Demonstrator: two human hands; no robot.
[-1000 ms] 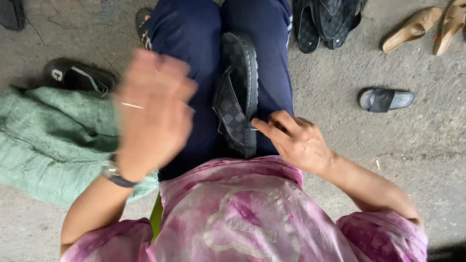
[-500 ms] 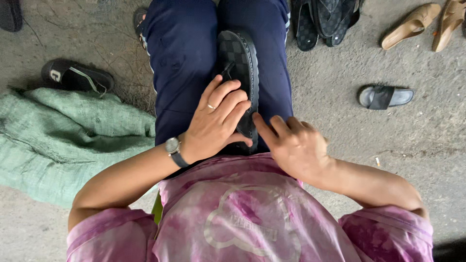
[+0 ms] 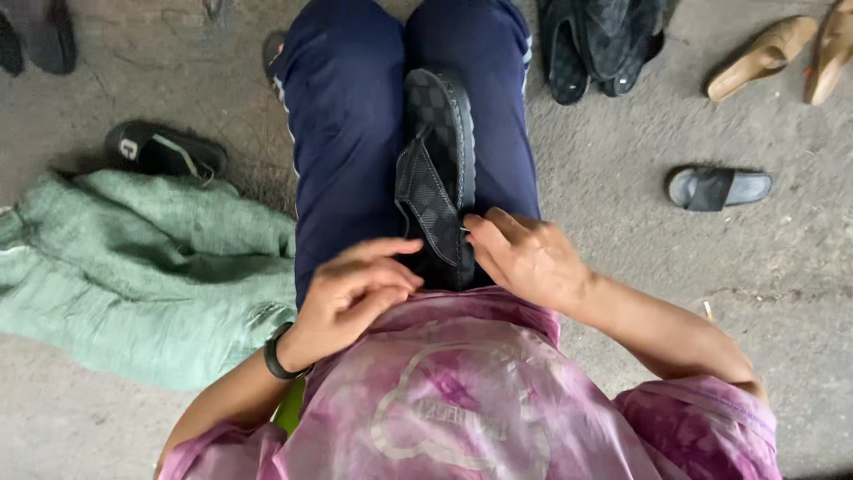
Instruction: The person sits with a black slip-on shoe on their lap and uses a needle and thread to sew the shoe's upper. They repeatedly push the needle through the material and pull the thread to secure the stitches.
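Observation:
A black flip-flop [image 3: 437,160] with a checkered strap lies lengthwise on my lap, between my thighs in dark blue trousers [image 3: 346,133]. My right hand [image 3: 524,258] pinches the strap's lower end at the sandal's right side. My left hand [image 3: 355,298], with a dark band at the wrist, hovers with curled fingers just left of the sandal's near end, holding nothing that I can make out. A pink tie-dye shirt [image 3: 462,400] fills the bottom of the view.
A green cloth [image 3: 151,267] lies crumpled on the concrete floor at the left. A black slide [image 3: 164,149] lies above it. Dark sandals [image 3: 595,44] are heaped at the top, a grey slide [image 3: 718,188] at the right, and tan shoes [image 3: 773,49] at the top right.
My left hand came down from mid-air, rested on the sandal, then drew back to its near end. My right hand stayed at the strap.

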